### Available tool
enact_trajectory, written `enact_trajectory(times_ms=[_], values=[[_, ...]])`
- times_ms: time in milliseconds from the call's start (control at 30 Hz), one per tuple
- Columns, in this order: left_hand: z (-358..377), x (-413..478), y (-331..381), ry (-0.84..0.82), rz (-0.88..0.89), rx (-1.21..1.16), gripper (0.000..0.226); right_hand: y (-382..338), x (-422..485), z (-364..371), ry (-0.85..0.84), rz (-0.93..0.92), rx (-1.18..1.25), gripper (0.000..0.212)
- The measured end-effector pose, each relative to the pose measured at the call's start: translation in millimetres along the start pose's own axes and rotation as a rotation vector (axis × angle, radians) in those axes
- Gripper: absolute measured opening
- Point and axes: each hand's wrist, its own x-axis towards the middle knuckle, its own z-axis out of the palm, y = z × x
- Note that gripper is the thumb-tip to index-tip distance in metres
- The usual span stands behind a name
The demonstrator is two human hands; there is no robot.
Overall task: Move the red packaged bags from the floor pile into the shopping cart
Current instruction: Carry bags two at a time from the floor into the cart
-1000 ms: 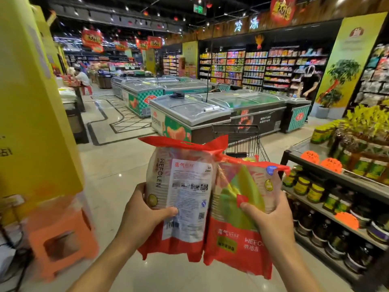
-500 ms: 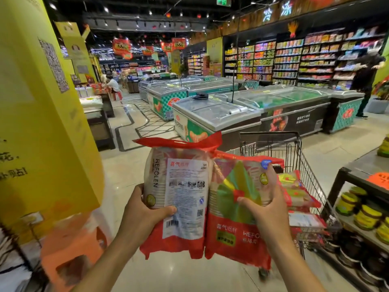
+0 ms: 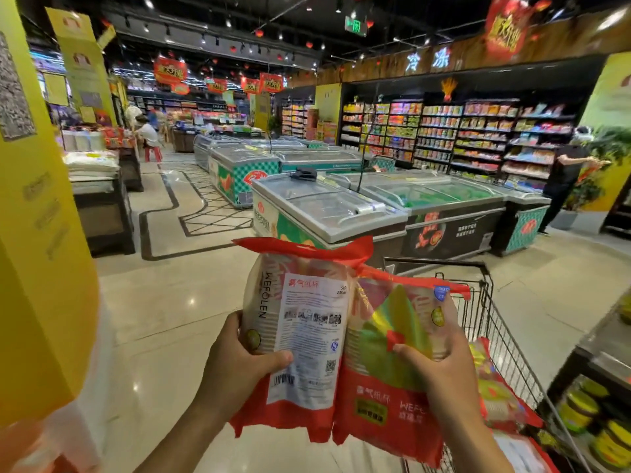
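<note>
Gripping 1 red packaged bag (image 3: 307, 322) in left hand (image 3: 239, 367), thumb over its white label. Gripping 2nd bag (image 3: 382, 339) in right hand (image 3: 444, 373), touching the 1st, held upright beside the shopping cart (image 3: 485, 291) with more bags (image 3: 495, 397) inside.

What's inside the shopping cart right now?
The black wire shopping cart holds at least one red plastic packaged bag, lying flat. The red bag gripped by the right hand covers the basket's left side, so the full count is unclear.
</note>
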Motion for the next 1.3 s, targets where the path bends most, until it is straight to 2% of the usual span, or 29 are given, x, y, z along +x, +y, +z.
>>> enact_trajectory(times_ms=[167,267,333,567,733,967,1300], values=[[20,96,-3,-0.099,0.034,-0.018,0.068,16,64,22,0.076,-0.013,-0.016,0.082],[44,139,-9,-0.167,0.020,-0.017,0.067,29,92,24,0.132,0.005,-0.020,0.091],[68,167,-11,-0.213,0.018,-0.012,0.067,40,112,19,0.171,0.030,-0.006,0.090],[182,263,-6,-0.375,0.029,-0.005,0.064,95,203,-22,0.327,0.055,0.014,0.098],[269,333,8,-0.454,0.061,0.040,0.069,124,277,-52,0.430,0.077,0.062,0.084],[388,397,23,-0.625,0.096,0.058,0.071,160,343,-106,0.635,0.102,0.013,0.099],[585,475,2,-1.107,0.098,0.074,0.061,234,389,-159,1.032,0.228,-0.004,0.100]])
